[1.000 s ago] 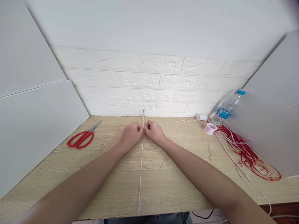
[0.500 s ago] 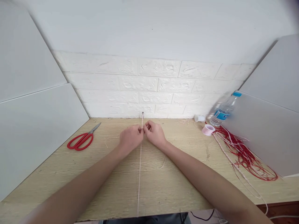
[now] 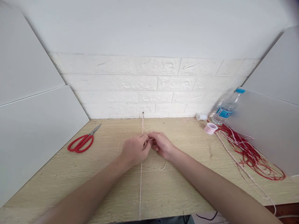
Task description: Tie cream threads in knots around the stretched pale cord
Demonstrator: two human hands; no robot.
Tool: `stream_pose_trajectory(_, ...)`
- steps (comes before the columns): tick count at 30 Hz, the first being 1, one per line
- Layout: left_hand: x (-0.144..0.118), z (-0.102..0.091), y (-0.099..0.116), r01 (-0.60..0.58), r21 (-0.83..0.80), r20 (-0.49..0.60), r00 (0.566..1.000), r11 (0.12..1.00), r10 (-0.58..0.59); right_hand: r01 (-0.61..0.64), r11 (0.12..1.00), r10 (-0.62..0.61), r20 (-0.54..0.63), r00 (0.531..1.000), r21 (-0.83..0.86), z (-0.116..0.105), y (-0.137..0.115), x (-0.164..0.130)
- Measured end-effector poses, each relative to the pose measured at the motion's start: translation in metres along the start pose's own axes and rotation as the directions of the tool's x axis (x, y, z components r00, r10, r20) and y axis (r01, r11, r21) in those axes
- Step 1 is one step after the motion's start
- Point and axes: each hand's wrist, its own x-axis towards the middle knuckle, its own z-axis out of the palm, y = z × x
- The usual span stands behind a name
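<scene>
A thin pale pink cord runs taut down the middle of the wooden table, from a small nail at the foot of the wall toward me. My left hand and my right hand meet over this cord, fingertips pinched together on fine light threads that loop around it. A short braided stretch of the cord shows between my hands and the nail. Loose thread ends trail on the table either side of my hands.
Red-handled scissors lie at the left. At the right are a pink thread spool, a small white spool, a water bottle and a tangle of red and pink cords. White panels stand on both sides.
Both hands have drawn back from the wall toward me along the cord, and the fingertips have closed more tightly together over the threads.
</scene>
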Motion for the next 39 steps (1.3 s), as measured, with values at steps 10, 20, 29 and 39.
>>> stream_pose_trajectory(10,0.004,-0.006,-0.013,0.006,-0.241,-0.268,0.961,0.971,-0.073,0.186,0.98,-0.185,-0.015,0.983,0.074,0.002,-0.001,-0.026)
stream_pose_trajectory(20,0.007,0.004,-0.031,-0.209,-0.312,-0.103,0.977,0.927,0.186,0.496,0.675,-0.463,0.21,0.861,-0.546,0.008,0.007,-0.038)
stream_pose_trajectory(29,0.009,-0.012,-0.036,-0.136,-0.399,-0.16,0.984,0.907,0.077,0.482,0.623,-0.504,0.155,0.85,-0.616,-0.003,-0.001,-0.034)
stream_pose_trajectory(39,0.017,-0.004,-0.043,-0.015,-0.313,-0.272,0.959,0.95,-0.075,0.493,0.642,-0.568,0.067,0.82,-0.588,-0.017,-0.01,-0.022)
